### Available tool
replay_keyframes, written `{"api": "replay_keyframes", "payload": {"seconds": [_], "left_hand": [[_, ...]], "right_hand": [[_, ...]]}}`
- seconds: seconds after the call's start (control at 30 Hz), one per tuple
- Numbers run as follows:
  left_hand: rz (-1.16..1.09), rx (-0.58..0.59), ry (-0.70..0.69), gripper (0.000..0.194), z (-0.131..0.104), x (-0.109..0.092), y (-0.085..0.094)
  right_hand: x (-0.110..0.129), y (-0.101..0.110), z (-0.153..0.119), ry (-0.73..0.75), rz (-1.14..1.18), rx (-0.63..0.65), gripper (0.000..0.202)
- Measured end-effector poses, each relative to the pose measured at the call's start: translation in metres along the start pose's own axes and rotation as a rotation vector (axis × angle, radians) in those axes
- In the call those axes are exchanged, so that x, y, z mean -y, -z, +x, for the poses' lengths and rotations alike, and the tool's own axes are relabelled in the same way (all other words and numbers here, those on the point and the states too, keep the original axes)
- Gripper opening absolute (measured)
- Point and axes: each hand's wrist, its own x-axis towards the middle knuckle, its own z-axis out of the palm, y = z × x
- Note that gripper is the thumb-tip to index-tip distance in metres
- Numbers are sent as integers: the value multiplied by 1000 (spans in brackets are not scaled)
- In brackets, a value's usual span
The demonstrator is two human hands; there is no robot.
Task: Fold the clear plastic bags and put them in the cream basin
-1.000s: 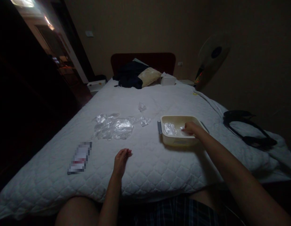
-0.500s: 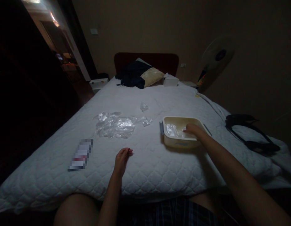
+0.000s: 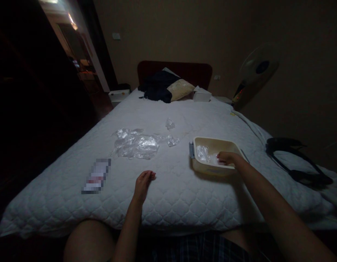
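My right hand (image 3: 226, 158) reaches over the near right rim into a cream plastic container (image 3: 213, 169) with grey side clips. Its fingers are closed at a clear plastic bag (image 3: 213, 159) inside; the fingertips are partly hidden. Another piece of clear plastic (image 3: 203, 153) lies in the container's left part. My left hand (image 3: 143, 183) rests on the white quilted bedcover (image 3: 168, 203), fingers curled together with nothing visible in them. Beyond it, crumpled clear plastic bags (image 3: 142, 145) lie spread out, with smaller pieces (image 3: 170, 123) to their right.
A blurred-out phone-shaped object (image 3: 96, 176) lies left of my left hand. A black strap-like frame (image 3: 297, 160) lies at the right. Dark clothing (image 3: 157, 87), a beige pillow (image 3: 180, 89) and a white box (image 3: 202, 96) sit by the headboard. A fan (image 3: 261, 67) stands at the right.
My right hand has moved slightly nearer and lower inside the container. The view has shifted a little; my left hand stays in place on the bed.
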Motion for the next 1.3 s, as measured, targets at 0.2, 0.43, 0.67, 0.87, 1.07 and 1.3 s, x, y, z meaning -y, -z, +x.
{"api": "replay_keyframes", "payload": {"seconds": [0.2,0.43,0.67,0.87,1.07,1.3], "left_hand": [[-3,4,0,27,2,2,1],[2,3,8,31,2,1,1],[-18,19,-2,32,0,0,0],[-20,33,-9,27,1,1,-2],[-36,43,-5,27,1,0,-4],[-55,47,3,27,-1,-2,-5]], "right_hand": [[14,7,-7,-116,-8,103,11],[44,33,-12,4,6,-71,24],[119,-19,-43,626,-93,-325,23],[159,-135,-85,1039,-363,-132,20],[169,-195,-86,959,-416,-172,20],[178,-207,-48,880,-311,-382,25]]}}
